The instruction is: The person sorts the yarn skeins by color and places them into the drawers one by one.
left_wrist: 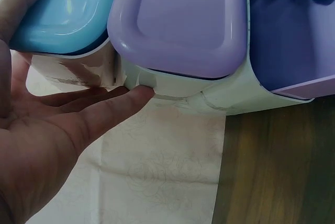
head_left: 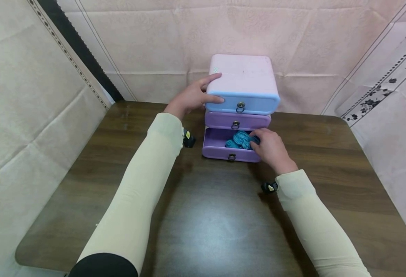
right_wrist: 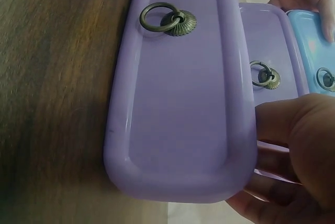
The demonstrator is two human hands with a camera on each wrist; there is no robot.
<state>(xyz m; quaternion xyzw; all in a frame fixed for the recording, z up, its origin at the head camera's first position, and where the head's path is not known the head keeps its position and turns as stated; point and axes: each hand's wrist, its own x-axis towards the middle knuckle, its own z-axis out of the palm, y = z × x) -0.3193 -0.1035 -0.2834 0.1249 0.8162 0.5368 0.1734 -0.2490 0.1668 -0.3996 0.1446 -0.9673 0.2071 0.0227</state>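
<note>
A small drawer cabinet [head_left: 243, 73] has a blue top drawer [head_left: 255, 103] and two purple drawers below. Its bottom drawer [head_left: 213, 151] is pulled out, with teal yarn [head_left: 240, 139] bundled inside. My left hand [head_left: 194, 94] steadies the cabinet's upper left side, fingers extended; in the left wrist view fingertips [left_wrist: 140, 94] touch the side wall. Over the right end of the open drawer, my right hand [head_left: 270, 148] reaches in and pinches the yarn between thumb and fingers. From the right wrist, the drawer front hides the fingertips and yarn.
The cabinet stands at the back of a brown wooden table [head_left: 203, 215], near a cloth-covered wall [head_left: 147, 46]. The middle drawer [head_left: 220, 120] is closed. Ring pulls [right_wrist: 167, 20] hang on the drawer fronts.
</note>
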